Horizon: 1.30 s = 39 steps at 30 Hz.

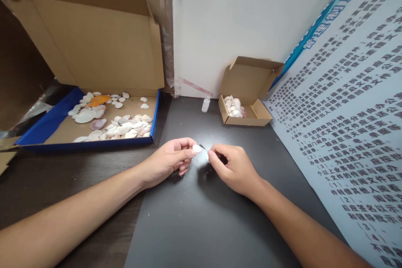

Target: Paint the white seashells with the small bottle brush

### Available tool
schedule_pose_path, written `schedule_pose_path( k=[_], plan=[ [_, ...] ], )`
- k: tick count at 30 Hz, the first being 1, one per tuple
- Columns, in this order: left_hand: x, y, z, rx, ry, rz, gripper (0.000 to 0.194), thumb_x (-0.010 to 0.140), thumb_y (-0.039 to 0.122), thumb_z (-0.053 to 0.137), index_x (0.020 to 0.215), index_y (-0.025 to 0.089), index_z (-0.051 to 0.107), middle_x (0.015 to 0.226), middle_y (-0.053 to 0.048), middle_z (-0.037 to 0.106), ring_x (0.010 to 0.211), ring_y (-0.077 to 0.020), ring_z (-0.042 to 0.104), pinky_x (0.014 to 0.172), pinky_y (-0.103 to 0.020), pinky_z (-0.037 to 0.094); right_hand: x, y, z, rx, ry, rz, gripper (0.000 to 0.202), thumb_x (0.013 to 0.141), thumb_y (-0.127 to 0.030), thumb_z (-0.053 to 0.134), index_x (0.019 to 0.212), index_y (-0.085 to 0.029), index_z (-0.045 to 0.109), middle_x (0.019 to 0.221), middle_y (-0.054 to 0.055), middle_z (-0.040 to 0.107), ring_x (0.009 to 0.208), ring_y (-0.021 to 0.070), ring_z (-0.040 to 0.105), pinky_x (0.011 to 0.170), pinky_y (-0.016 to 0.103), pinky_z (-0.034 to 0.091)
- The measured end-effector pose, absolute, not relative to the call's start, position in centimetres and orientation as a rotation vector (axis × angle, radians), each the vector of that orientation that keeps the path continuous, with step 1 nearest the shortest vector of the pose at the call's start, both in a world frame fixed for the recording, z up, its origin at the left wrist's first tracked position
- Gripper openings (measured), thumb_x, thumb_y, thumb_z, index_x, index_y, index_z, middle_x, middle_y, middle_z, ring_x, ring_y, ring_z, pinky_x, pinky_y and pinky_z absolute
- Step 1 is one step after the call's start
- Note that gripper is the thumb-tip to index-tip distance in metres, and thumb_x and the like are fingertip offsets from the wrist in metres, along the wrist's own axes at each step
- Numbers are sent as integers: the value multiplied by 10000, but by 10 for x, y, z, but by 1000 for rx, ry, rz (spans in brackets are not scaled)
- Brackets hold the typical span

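Between thumb and fingers of my left hand [177, 157] is a small white seashell [197, 148], held above the dark mat. My right hand [230, 165] pinches a thin little brush [202, 147] whose dark tip points at the shell, at or very near its edge; I cannot tell whether they touch. My fingers hide the brush's other end. Beyond both hands stands a small white bottle [205, 104], upright on the table.
At the left, an open blue-edged cardboard box [94, 144] holds many shells, with an orange one [98, 100] among them. A smaller open box [248, 120] with white shells sits back right. A printed board [339, 104] leans along the right side, and a white wall [235, 16] closes the back.
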State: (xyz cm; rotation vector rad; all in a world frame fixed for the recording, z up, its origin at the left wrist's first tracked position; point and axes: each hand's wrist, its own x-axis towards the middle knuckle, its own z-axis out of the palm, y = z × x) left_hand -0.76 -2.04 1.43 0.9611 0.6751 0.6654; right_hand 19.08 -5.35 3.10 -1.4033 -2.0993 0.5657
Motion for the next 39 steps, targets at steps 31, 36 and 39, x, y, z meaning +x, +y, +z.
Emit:
schedule_pose_path(
  k=[31, 36, 39],
  plan=[
    [-8, -21, 17, 926, 670, 676, 182, 820, 300, 716, 856, 160, 606, 543, 75, 430, 470, -52, 339, 469, -188, 334, 192, -53, 31, -1381, -2027, 512, 257, 889, -273, 536, 646, -193, 515, 572, -38, 527, 523, 95, 430, 541, 243, 318],
    [-7, -21, 17, 944, 691, 678, 205, 812, 316, 725, 853, 165, 593, 553, 74, 434, 476, -56, 347, 467, -190, 337, 192, -54, 31, -1330, -2036, 524, 252, 879, -259, 536, 638, -193, 502, 561, -43, 508, 516, 91, 423, 534, 239, 320],
    [-7, -21, 17, 948, 690, 679, 211, 814, 317, 726, 851, 168, 581, 557, 77, 431, 475, -54, 347, 466, -187, 340, 193, -53, 31, -1367, -2002, 488, 250, 881, -265, 533, 643, -193, 503, 563, -40, 511, 519, 94, 430, 537, 243, 319]
  ],
)
